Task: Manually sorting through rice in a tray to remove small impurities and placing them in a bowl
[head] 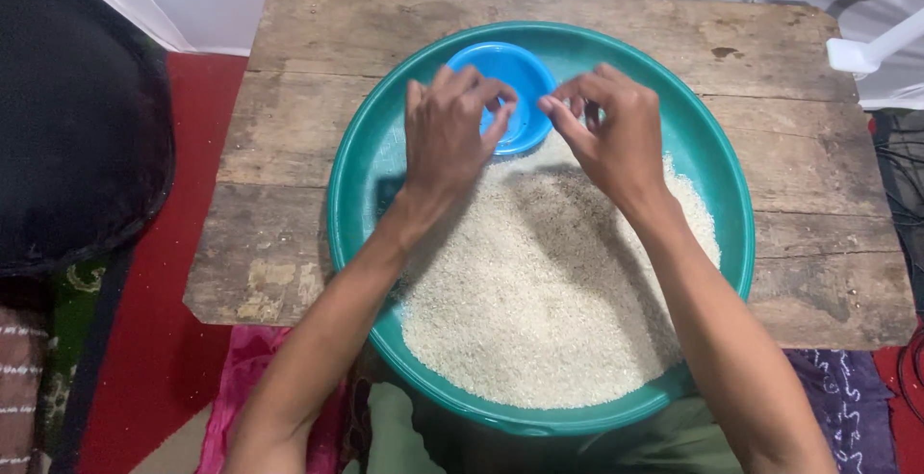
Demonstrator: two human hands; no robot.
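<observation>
A wide teal basin point(351, 161) rests on a worn wooden table point(318, 41) and holds a thick layer of white rice point(549, 291). At the basin's far side lies a small blue bowl point(515, 75), partly sunk against the rice. My left hand point(448, 132) hovers over the bowl's near left rim with fingers curled, thumb and forefinger pinched together. My right hand point(606, 132) is just right of the bowl, its fingers also drawn together in a pinch. Whether either pinch holds a grain or speck is too small to tell.
A dark rounded object point(77, 118) fills the left side beside the table. Red floor covering point(183, 339) runs under it. A white plastic piece point(866, 51) sticks in at the upper right. Pink cloth point(241, 368) and patterned purple cloth point(847, 397) lie near my lap.
</observation>
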